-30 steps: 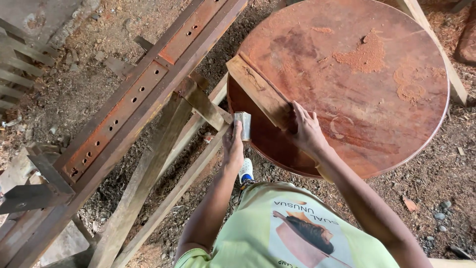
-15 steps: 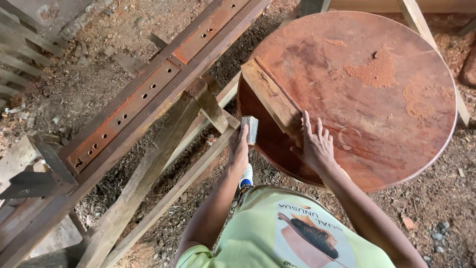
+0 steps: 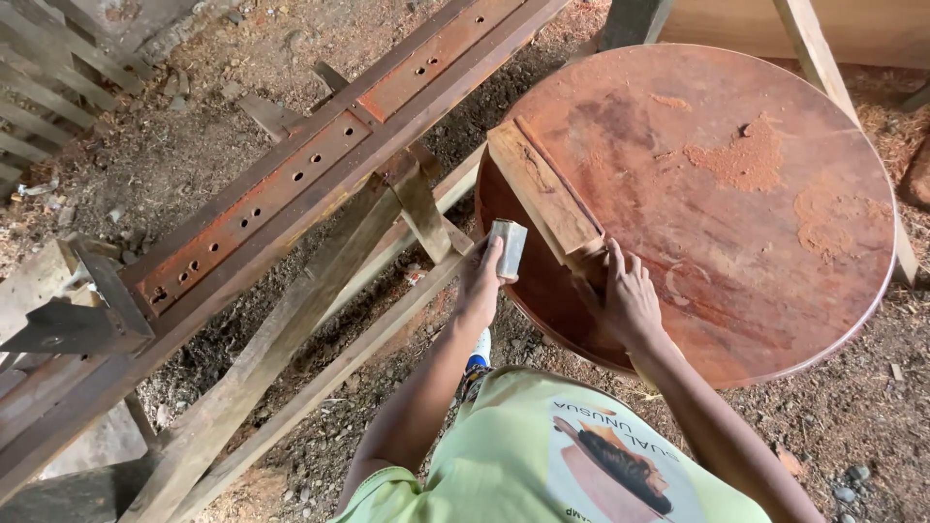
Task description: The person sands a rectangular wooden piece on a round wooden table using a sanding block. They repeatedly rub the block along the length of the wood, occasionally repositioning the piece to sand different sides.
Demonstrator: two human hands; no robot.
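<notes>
A round reddish-brown wooden tabletop [image 3: 736, 242] fills the right half of the view, dusted with patches of orange sawdust. A flat wooden batten [image 3: 538, 189] lies across its left part. My right hand [image 3: 628, 300] rests flat on the tabletop, fingers spread, at the near end of the batten. My left hand [image 3: 484, 281] holds a small grey sanding block [image 3: 508, 248] against the tabletop's left edge.
A long rusty steel beam with holes [image 3: 281, 184] runs diagonally at left, with wooden planks [image 3: 291, 329] crossing under it. The ground is dirt and sawdust. Wooden legs [image 3: 814, 48] stand at the top right.
The view has shifted, so the tabletop sits lower and further right. My left hand with the block stays at the tabletop's left edge; my right hand stays flat by the batten.
</notes>
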